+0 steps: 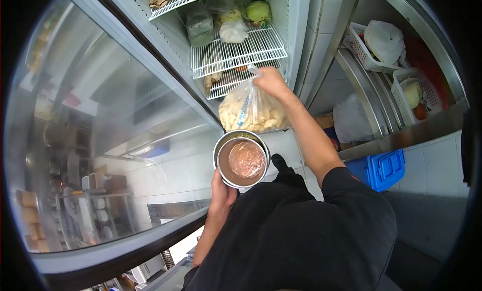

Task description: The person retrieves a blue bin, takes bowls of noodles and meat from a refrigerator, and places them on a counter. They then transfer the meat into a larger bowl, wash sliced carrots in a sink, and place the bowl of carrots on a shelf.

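My right hand [270,82] is closed on the gathered top of a clear plastic bag [253,110] full of pale yellow chunks, at the front of an open fridge. Against my body, my left hand [222,189] grips the side of a round metal container [224,176]. Inside its upper opening lies a clear bag of pinkish-brown shredded food [247,159]. A second rim shows below the first, with something greenish between them, so the containers look stacked. The bag's lower edge is partly hidden behind the container.
White wire shelves [261,46] hold bagged vegetables and a green cabbage [258,11]. The glass fridge door [125,115] stands open on my left. To the right are a metal rack with white baskets [374,65] and a blue lidded bin [384,169] on the tiled floor.
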Available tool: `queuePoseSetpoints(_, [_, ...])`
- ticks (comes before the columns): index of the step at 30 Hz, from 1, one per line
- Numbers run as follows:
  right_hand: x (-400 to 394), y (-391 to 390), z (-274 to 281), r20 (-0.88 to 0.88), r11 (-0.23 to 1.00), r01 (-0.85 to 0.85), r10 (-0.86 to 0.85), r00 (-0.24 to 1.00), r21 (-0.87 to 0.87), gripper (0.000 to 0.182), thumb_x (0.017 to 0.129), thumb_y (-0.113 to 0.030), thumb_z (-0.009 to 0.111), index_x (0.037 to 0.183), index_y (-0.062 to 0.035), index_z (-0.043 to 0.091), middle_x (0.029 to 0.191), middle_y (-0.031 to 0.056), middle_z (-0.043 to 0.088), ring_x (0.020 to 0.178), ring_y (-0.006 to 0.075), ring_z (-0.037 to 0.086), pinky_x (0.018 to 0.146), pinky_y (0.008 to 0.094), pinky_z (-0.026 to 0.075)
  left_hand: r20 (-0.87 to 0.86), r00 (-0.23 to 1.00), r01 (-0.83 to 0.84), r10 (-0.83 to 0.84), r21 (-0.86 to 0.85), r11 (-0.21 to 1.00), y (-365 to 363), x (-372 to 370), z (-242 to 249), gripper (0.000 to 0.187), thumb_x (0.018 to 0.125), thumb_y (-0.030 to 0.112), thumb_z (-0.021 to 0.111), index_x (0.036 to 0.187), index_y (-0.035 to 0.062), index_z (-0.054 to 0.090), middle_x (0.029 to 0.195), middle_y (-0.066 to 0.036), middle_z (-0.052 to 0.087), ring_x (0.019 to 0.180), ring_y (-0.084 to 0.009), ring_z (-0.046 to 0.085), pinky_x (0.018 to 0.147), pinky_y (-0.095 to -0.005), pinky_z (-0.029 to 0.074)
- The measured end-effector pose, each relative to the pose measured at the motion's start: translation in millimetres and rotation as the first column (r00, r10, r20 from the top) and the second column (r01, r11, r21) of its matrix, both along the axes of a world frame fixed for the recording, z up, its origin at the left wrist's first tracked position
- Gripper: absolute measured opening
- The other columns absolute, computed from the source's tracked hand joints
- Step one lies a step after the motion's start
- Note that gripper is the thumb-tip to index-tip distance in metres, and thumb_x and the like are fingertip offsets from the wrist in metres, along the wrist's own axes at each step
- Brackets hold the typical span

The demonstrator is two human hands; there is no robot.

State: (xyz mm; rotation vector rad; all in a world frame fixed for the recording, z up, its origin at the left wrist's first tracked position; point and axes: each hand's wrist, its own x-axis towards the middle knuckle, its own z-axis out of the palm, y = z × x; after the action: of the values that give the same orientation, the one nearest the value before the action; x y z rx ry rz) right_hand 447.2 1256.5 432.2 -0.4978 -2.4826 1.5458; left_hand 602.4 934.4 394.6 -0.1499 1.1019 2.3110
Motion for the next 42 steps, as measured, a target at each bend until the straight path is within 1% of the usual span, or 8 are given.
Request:
queuePoseSetpoints(5, [69, 15, -28, -0.065, 0.991, -0.049, 0.041, 0.997, -0.123, 0.023, 0.075, -0.012, 0.070, 0.092, 0.0024, 0.074, 0.081, 0.0092, 0.071, 0.076, 0.0180, 0.065, 0.074, 0.0333, 0.051, 0.077, 0.996, 0.049, -0.050, 0.007, 0.999, -7, 18, -6, 0.049, 0.105, 0.030, 0.040, 0.140, -0.0021, 0.050, 0.138, -0.017, 0.060, 0.126, -0.0290, 0.060, 0.110, -0.0452, 0.048])
queuePoseSetpoints(9, [118, 17, -100, -0.021, 0.985, -0.050, 0.047, 0.999, -0.165, 0.020, 0.074, -0.012, 0.069, 0.089, 0.0008, 0.073, 0.080, 0.0105, 0.072, 0.077, 0.0210, 0.067, 0.073, 0.0367, 0.052, 0.062, 0.987, 0.148, -0.148, 0.003, 0.989, -9, 34, -8, 0.049, 0.107, 0.035, 0.039, 0.140, -0.0003, 0.052, 0.136, -0.015, 0.062, 0.125, -0.0243, 0.060, 0.108, -0.0410, 0.049])
queuePoseSetpoints(11, [142, 12, -132, 0.021, 0.991, -0.093, 0.091, 0.996, 0.091, 0.019, 0.075, -0.012, 0.069, 0.090, -0.0009, 0.074, 0.080, 0.0112, 0.072, 0.077, 0.0222, 0.068, 0.073, 0.0372, 0.052, 0.066, 0.977, 0.201, -0.200, -0.005, 0.980, -4, 38, -5, 0.049, 0.107, 0.036, 0.040, 0.139, 0.0001, 0.053, 0.134, -0.015, 0.063, 0.124, -0.0234, 0.062, 0.107, -0.0402, 0.050])
queuePoseSetpoints(13, [171, 4, -150, 0.183, 0.993, -0.097, 0.084, 0.980, 0.061, 0.022, 0.075, -0.012, 0.068, 0.093, -0.0016, 0.075, 0.081, 0.0122, 0.072, 0.078, 0.0231, 0.069, 0.074, 0.0370, 0.053, 0.075, 0.970, 0.234, -0.232, -0.022, 0.972, 4, 43, -3, 0.047, 0.108, 0.035, 0.040, 0.138, 0.0019, 0.054, 0.131, -0.013, 0.065, 0.121, -0.0221, 0.063, 0.105, -0.0393, 0.051])
queuePoseSetpoints(20, [267, 16, -223, 0.279, 0.903, 0.308, -0.225, 0.934, -0.301, 0.028, 0.079, -0.013, 0.073, 0.102, 0.0034, 0.074, 0.089, 0.0115, 0.073, 0.081, 0.0208, 0.068, 0.075, 0.0344, 0.053, 0.139, 0.937, 0.326, -0.321, -0.008, 0.945, 31, 51, -1, 0.046, 0.107, 0.034, 0.041, 0.138, 0.0015, 0.054, 0.135, -0.014, 0.063, 0.124, -0.0226, 0.060, 0.109, -0.0404, 0.047])
queuePoseSetpoints(26, [334, 0, -378, 0.398, 0.662, 0.551, -0.387, 0.832, -0.508, 0.027, 0.074, -0.013, 0.075, 0.094, 0.0047, 0.074, 0.084, 0.0121, 0.072, 0.076, 0.0213, 0.069, 0.066, 0.0374, 0.053, 0.063, 0.833, 0.553, -0.550, -0.043, 0.832, 47, 68, 2, 0.047, 0.108, 0.033, 0.040, 0.139, -0.0008, 0.052, 0.137, -0.014, 0.061, 0.126, -0.0217, 0.058, 0.109, -0.0386, 0.046])
queuePoseSetpoints(32, [387, -58, -280, 0.428, 0.585, 0.695, -0.548, 0.719, -0.417, 0.030, 0.078, -0.018, 0.076, 0.096, 0.0058, 0.073, 0.083, 0.0136, 0.072, 0.077, 0.0225, 0.070, 0.067, 0.0387, 0.053, 0.072, 0.605, 0.796, -0.793, -0.007, 0.606, 42, 95, 20, 0.047, 0.109, 0.034, 0.042, 0.139, -0.0011, 0.053, 0.134, -0.012, 0.062, 0.122, -0.0191, 0.060, 0.106, -0.0353, 0.048])
queuePoseSetpoints(42, [475, -136, -358, 0.633, 0.505, 0.828, -0.563, 0.531, -0.245, 0.032, 0.080, -0.020, 0.073, 0.098, 0.0060, 0.072, 0.083, 0.0152, 0.072, 0.075, 0.0227, 0.069, 0.065, 0.0391, 0.052, 0.105, 0.397, 0.913, -0.912, 0.057, 0.404, 27, 110, 38, 0.047, 0.108, 0.037, 0.042, 0.136, 0.0013, 0.056, 0.130, -0.011, 0.065, 0.118, -0.0189, 0.063, 0.104, -0.0350, 0.051])
